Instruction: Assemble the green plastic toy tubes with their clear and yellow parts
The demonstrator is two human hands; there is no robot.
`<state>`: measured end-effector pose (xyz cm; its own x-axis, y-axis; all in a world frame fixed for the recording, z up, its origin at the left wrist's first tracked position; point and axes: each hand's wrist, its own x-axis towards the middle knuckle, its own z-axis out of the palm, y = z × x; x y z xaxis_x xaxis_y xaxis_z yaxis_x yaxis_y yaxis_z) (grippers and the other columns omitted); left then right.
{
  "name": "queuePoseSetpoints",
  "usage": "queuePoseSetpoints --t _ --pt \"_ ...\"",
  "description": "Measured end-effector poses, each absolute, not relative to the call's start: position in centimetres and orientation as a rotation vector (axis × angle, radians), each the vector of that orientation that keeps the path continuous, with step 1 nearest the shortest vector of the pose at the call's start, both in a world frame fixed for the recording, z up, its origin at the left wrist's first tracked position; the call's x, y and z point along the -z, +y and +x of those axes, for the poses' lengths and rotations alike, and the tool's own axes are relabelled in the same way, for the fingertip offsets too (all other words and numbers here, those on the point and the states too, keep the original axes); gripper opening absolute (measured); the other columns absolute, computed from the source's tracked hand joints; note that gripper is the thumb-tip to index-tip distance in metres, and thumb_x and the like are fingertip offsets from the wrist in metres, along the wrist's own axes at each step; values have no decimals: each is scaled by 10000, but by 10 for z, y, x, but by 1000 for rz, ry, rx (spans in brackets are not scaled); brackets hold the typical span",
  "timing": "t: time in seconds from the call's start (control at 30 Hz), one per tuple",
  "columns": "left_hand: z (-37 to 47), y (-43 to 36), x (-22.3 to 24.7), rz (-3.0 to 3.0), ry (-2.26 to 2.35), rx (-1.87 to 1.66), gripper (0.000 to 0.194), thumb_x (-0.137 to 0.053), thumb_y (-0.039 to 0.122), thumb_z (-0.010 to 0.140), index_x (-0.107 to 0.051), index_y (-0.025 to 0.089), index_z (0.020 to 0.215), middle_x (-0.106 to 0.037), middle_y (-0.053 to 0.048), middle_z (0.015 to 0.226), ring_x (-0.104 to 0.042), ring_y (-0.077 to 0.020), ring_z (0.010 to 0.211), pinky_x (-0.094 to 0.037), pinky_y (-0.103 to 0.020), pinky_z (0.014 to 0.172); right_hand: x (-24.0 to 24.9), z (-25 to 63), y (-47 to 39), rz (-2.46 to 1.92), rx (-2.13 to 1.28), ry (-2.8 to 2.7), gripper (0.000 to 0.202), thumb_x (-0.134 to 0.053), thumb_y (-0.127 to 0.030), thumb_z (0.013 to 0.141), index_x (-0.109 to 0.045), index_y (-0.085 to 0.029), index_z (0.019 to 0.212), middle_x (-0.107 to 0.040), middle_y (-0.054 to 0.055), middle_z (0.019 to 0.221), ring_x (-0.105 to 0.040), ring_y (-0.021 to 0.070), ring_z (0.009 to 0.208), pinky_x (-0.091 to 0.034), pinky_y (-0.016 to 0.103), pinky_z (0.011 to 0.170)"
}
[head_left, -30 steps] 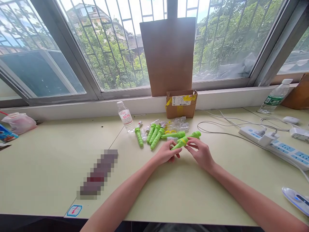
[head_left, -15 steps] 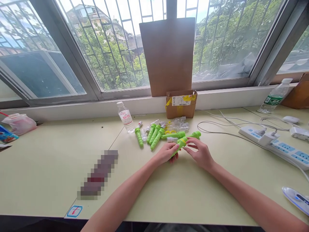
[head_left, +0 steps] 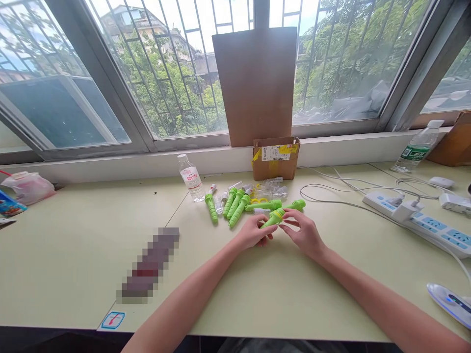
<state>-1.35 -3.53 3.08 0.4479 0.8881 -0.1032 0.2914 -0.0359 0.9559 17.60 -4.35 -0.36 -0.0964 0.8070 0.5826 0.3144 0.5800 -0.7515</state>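
A green ribbed plastic tube (head_left: 275,216) with a threaded end and a yellow ring is held above the table. My left hand (head_left: 254,232) wraps round its lower part, thumb lying along the side. At the threaded end, the fingertips of my right hand (head_left: 305,232) close in a pinch on the rim. Just behind lie two more green tubes (head_left: 263,206), a clear plastic piece (head_left: 260,212) and some yellow rings (head_left: 259,200). Several similar green tubes (head_left: 235,208) rest in a group to the left, among clear plastic parts (head_left: 272,186).
A water bottle (head_left: 192,179) stands behind the parts, left of a small cardboard box (head_left: 275,169). White cables (head_left: 331,189) run to a power strip (head_left: 415,218) on the right. A pixelated dark object (head_left: 150,264) lies at the left, and a white device (head_left: 449,301) at the near right.
The thumb of my left hand has shifted lower on the green tube, and more of the yellow ring shows. My right hand stays at the threaded end.
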Motion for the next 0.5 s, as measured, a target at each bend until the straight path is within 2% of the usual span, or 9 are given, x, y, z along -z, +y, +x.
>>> queuePoseSetpoints --t 0.13,0.33,0.5 --pt "-13 -34 -30 1593 993 -653 418 -560 578 789 -575 162 824 -631 -14 637 -534 -94 430 -425 -206 410 5 177 -43 -954 -534 -1672 164 -620 -328 825 -613 -228 955 -617 76 1129 -618 245 1054 -596 456 860" --pt "-15 -34 -34 1589 976 -598 462 -470 618 827 -577 168 840 -559 21 528 -484 -91 398 -386 -211 407 6 177 -41 -958 -533 -1677 169 -617 -328 824 -617 -228 959 -620 74 1113 -625 245 1035 -600 460 851" --pt "-16 -36 -36 1593 1043 -604 437 -640 584 725 -551 191 896 -518 51 498 -459 -101 399 -355 -216 389 5 178 -43 -947 -544 -1686 125 -599 -289 833 -609 -226 941 -617 79 1117 -611 248 1066 -596 453 862"
